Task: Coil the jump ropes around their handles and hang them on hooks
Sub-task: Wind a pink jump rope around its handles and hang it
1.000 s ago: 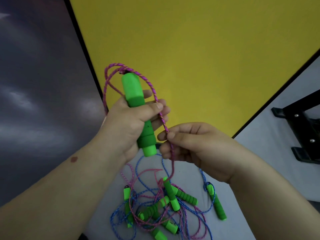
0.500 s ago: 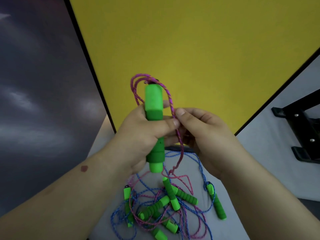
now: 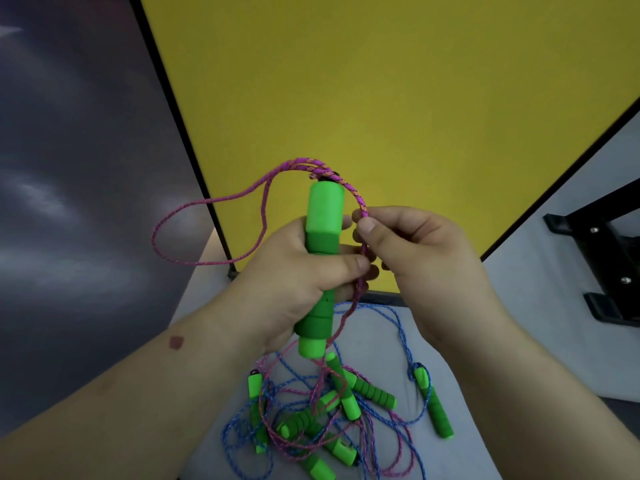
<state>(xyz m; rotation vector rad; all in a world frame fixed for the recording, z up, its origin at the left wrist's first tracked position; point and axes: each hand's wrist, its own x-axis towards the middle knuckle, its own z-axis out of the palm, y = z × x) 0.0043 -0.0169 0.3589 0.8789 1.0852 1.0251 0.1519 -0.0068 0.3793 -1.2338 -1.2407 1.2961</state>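
Note:
My left hand [image 3: 298,275] grips a green foam handle [image 3: 323,216] upright in front of the yellow wall. A pink braided rope [image 3: 207,202] runs from the handle's top, loops out to the left and arcs over to the right. My right hand [image 3: 412,244] pinches that rope between thumb and forefinger just right of the handle; the rope then drops past my left fingers to the floor. Below lies a tangled pile of jump ropes [image 3: 332,417], pink and blue cords with several green handles.
A yellow wall panel [image 3: 381,81] stands straight ahead, a dark panel [image 3: 69,168] to the left. A black metal rack foot [image 3: 602,258] sits on the grey floor [image 3: 540,323] at the right. No hooks are in view.
The handle has stayed upright in my left hand. My right hand has risen along the rope to the handle's upper part, and a wide pink loop has swung out to the left.

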